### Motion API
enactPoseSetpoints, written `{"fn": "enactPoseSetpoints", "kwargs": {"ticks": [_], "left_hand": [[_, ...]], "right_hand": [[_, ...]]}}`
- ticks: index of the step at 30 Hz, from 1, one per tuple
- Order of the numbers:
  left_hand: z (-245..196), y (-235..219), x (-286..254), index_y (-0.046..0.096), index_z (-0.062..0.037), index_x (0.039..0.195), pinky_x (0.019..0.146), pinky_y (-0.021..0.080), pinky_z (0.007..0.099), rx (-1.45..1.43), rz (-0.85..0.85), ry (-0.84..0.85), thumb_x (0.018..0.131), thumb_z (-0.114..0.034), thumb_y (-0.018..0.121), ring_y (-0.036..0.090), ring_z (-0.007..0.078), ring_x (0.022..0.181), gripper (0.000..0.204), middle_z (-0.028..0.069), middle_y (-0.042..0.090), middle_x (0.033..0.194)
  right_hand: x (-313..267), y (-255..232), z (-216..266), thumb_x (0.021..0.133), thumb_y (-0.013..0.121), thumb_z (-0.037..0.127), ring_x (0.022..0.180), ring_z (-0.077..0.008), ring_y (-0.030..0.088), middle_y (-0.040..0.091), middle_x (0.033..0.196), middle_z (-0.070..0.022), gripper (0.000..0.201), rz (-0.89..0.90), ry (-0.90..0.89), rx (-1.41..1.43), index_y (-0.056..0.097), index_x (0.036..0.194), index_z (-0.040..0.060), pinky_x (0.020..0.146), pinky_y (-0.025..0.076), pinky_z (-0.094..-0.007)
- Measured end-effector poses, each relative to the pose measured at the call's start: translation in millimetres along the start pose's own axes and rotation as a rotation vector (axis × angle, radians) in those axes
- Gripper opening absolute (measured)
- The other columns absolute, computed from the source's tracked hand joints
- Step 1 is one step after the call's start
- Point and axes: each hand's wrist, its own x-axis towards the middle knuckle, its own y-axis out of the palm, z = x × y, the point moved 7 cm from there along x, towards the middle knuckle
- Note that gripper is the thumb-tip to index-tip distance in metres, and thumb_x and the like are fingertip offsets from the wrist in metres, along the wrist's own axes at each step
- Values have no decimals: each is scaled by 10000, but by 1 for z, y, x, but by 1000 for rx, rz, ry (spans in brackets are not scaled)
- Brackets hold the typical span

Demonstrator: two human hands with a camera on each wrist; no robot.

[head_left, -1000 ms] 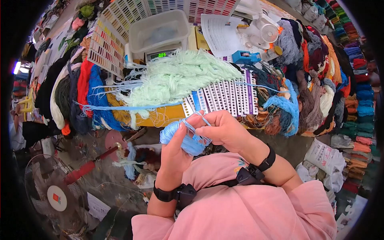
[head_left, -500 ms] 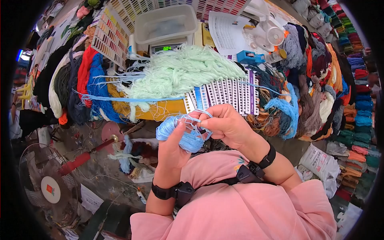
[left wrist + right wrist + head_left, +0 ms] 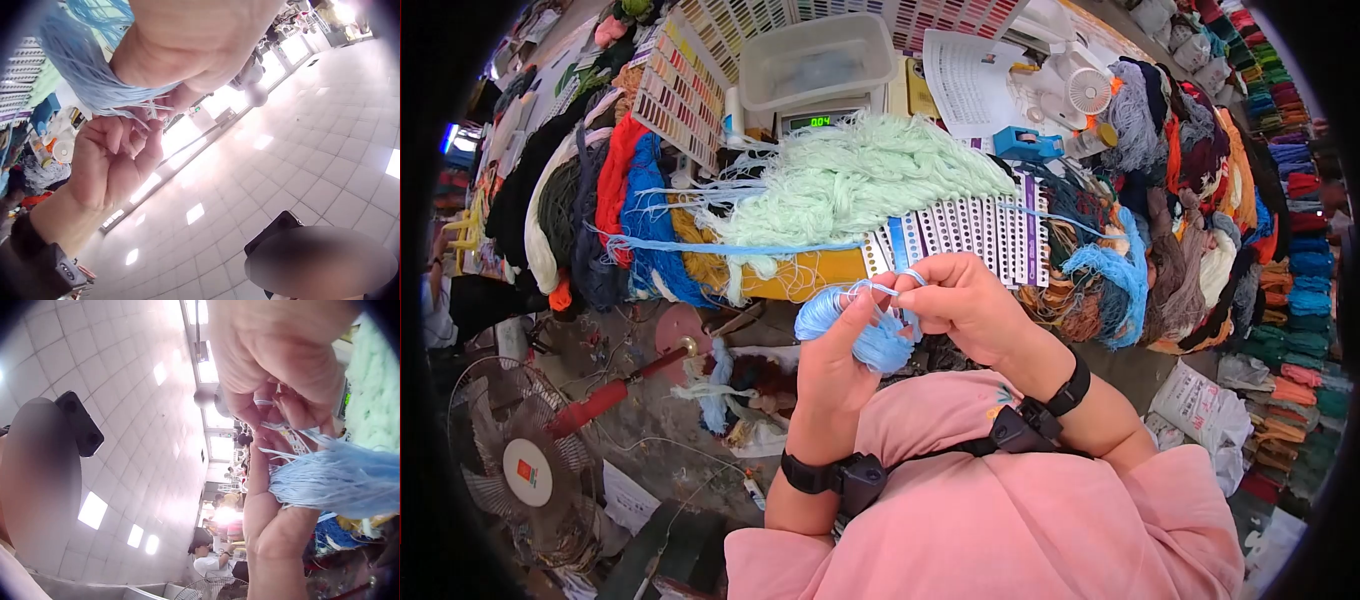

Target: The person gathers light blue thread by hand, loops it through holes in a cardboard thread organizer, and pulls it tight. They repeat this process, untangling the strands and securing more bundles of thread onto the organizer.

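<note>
Floor [image 3: 645,405] beneath, yarn [image 3: 885,349] and left hand [image 3: 836,358] higher

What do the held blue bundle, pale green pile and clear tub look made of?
Blue bundle: thread, softly glossy; fine parallel strands catch light. Fibre type unclear.
Pale green pile: thread or yarn, seemingly duller; loose, wispy strands show.
Clear tub: probably plastic, smooth; translucent walls and rounded corners suggest moulding.

The left hand [image 3: 838,352] hides part of the blue yarn [image 3: 885,347]. The print [image 3: 970,80] on the far paper [image 3: 978,124] is too small to read. The chart [image 3: 745,35] is cut off at the far edge, the shirt [image 3: 1040,530] at the near.
</note>
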Motion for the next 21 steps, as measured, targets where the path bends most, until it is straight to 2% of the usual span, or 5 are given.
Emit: {"fn": "enactPoseSetpoints", "kwargs": {"ticks": [4, 10, 13, 16, 21], "left_hand": [[-1, -2, 0, 566, 5, 879, 649, 462, 335, 31, 53, 13, 781, -76, 529, 537, 181, 817, 133, 107, 555, 939], [3, 0, -3, 567, 20, 876, 666, 460, 341, -1, 21, -8, 773, -67, 539, 534, 182, 838, 138, 113, 543, 968], [4, 2, -2, 540, 24, 942, 685, 454, 346, 40, 47, 27, 803, -103, 503, 523, 190, 870, 192, 123, 517, 1025], [0, 17, -8, 485, 23, 1044, 713, 442, 360, 46, 91, 111, 846, -234, 434, 499, 192, 923, 329, 129, 490, 1071], [4, 18, -6, 396, 48, 1134, 805, 394, 381, 79, 172, 81, 853, -407, 333, 446, 216, 1018, 538, 139, 425, 1153]], "right_hand": [[0, 0, -1, 730, 547, 29, 472, -29, 378, 583, 717, -41, 50, 99, -8, 66, 566, 767, 1, 424, 289, -163], [-2, 5, -2, 748, 552, 68, 446, -23, 343, 502, 589, 19, 79, 142, 0, -102, 566, 803, 14, 400, 256, -172], [-5, -2, -2, 756, 553, 94, 431, -15, 295, 428, 541, 52, 115, 25, 90, 35, 573, 835, 14, 387, 227, -173], [-4, -7, -5, 760, 552, 117, 425, -13, 244, 393, 528, 72, 142, 25, 85, 143, 582, 850, 12, 381, 199, -176], [-5, 6, 3, 718, 584, 91, 474, -11, 375, 494, 586, 40, 114, -23, 45, -165, 601, 795, 10, 417, 280, -171]]}}
